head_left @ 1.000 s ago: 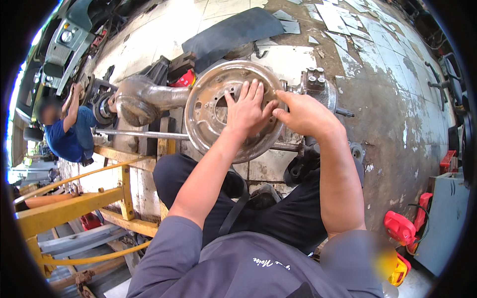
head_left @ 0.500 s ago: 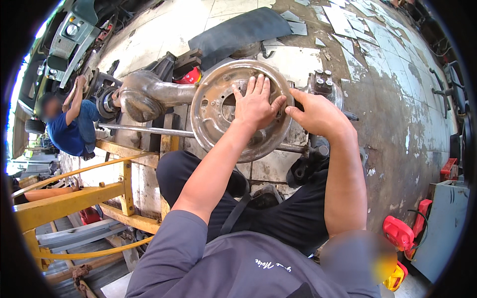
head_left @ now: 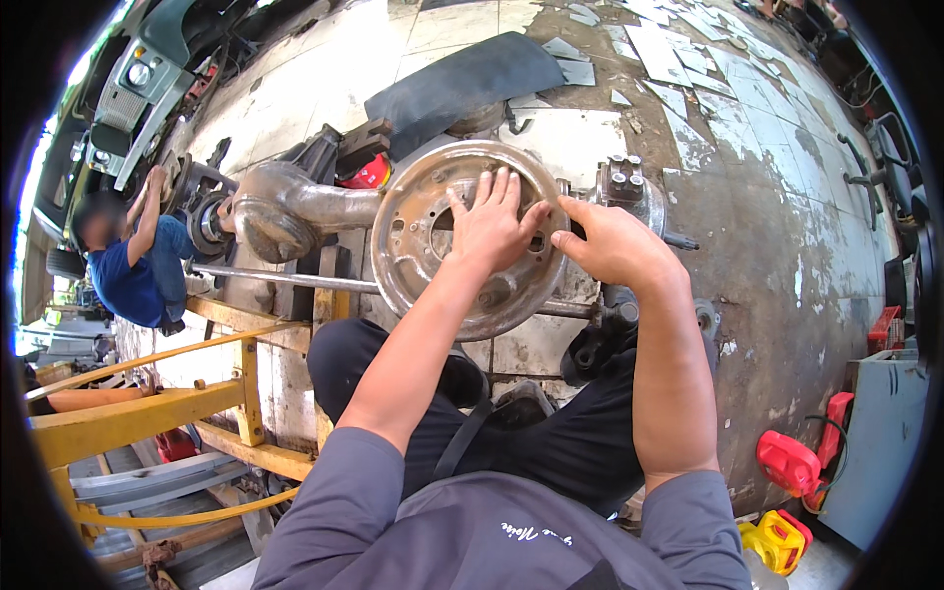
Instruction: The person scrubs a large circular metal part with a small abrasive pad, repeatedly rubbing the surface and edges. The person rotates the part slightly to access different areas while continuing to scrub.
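In front of me stands a round, dished steel disc [head_left: 413,265] with a raised rim and several holes, its brown face toward me. My left hand [head_left: 495,229] lies flat on that face with its fingers spread. At the disc's right edge, my right hand [head_left: 619,244] holds the rim, thumb and forefinger on the near side; its other fingers are mostly hidden. Behind the disc a thick axle housing [head_left: 285,211] runs off to the left. A long metal rod [head_left: 285,277] passes below it.
To the left are a yellow steel frame [head_left: 147,401] and a co-worker in blue [head_left: 133,280] crouching at the housing's far end. A black rubber mat [head_left: 467,88] and broken tiles [head_left: 654,54] lie beyond. A bolted metal part [head_left: 626,180] sits right of the disc. Red jerrycan [head_left: 787,462] at lower right.
The disc and both hands sit slightly lower and further left in the picture, as does much of the scene. Both hands keep their places on the disc.
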Tool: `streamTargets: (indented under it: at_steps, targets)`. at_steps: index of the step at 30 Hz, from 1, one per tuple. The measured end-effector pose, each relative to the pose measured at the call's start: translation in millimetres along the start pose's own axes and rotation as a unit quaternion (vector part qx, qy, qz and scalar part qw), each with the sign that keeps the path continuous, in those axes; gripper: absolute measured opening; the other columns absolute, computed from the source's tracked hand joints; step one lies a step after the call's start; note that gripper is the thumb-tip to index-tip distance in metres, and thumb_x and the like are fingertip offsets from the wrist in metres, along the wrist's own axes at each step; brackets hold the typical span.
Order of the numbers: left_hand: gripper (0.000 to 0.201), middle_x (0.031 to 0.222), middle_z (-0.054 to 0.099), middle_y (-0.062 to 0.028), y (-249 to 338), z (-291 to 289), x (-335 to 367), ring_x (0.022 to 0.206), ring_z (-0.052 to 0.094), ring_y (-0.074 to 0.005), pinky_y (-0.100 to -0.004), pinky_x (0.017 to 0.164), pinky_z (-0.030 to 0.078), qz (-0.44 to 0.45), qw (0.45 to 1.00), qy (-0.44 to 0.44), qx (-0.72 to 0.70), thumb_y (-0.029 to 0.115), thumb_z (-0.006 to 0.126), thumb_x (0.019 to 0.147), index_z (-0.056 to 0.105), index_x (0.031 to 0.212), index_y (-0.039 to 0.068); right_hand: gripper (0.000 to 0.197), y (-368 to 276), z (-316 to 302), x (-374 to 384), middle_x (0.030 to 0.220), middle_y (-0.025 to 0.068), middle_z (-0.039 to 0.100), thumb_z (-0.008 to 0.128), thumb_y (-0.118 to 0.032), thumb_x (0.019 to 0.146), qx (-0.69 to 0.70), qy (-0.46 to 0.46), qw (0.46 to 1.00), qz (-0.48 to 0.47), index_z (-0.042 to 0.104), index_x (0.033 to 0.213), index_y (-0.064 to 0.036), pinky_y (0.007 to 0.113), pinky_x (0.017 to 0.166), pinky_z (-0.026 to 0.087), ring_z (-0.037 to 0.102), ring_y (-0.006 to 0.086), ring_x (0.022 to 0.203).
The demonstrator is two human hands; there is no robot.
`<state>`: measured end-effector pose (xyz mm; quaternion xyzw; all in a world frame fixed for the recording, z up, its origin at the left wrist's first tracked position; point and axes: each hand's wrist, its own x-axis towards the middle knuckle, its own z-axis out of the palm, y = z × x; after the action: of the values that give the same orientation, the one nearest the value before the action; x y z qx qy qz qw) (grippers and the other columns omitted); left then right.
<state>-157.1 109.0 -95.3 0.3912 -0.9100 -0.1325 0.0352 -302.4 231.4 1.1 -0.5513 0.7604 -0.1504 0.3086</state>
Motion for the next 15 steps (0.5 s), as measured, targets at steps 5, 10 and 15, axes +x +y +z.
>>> streamTargets:
  at_steps: [5, 10, 15]
  targets:
    - [0.088, 0.165, 0.026, -0.0177, -6.1, 12.6, -22.4, 0.154, 0.022, -0.0325, -0.0622, 0.121, 0.012, 0.064, 0.995, 0.061, 0.04, 0.068, 0.032, 0.1, 0.031, 0.156, 0.0, 0.053, 1.2, -3.7, -2.3, 0.132, 0.025, 0.062, 0.064, -0.029, 0.095, 0.003, 0.013, 1.0, -0.001, 0.055, 0.139, -0.0005, 0.043, 0.105, 0.046, 0.06, 0.0386, 0.123]
    - [0.09, 0.166, 0.024, -0.0173, -6.2, 6.0, -5.8, 0.155, 0.018, -0.0316, -0.0601, 0.123, 0.009, 0.037, 0.999, 0.003, 0.012, 0.068, 0.032, 0.1, 0.029, 0.157, -0.001, 0.055, 2.0, 4.9, 0.6, 0.128, 0.0252, 0.064, 0.065, -0.027, 0.094, -0.011, 0.038, 0.999, -0.025, 0.054, 0.141, -0.0017, 0.043, 0.103, 0.048, 0.062, 0.0379, 0.121]
    - [0.093, 0.167, 0.022, -0.018, -3.7, 15.2, -21.6, 0.156, 0.016, -0.0315, -0.062, 0.123, 0.006, 0.039, 0.999, 0.028, -0.002, 0.07, 0.033, 0.098, 0.028, 0.157, -0.001, 0.055, 5.2, 4.9, -1.7, 0.134, 0.0266, 0.061, 0.064, -0.026, 0.095, -0.002, 0.042, 0.998, -0.053, 0.054, 0.14, 0.0027, 0.041, 0.107, 0.044, 0.059, 0.0367, 0.127]
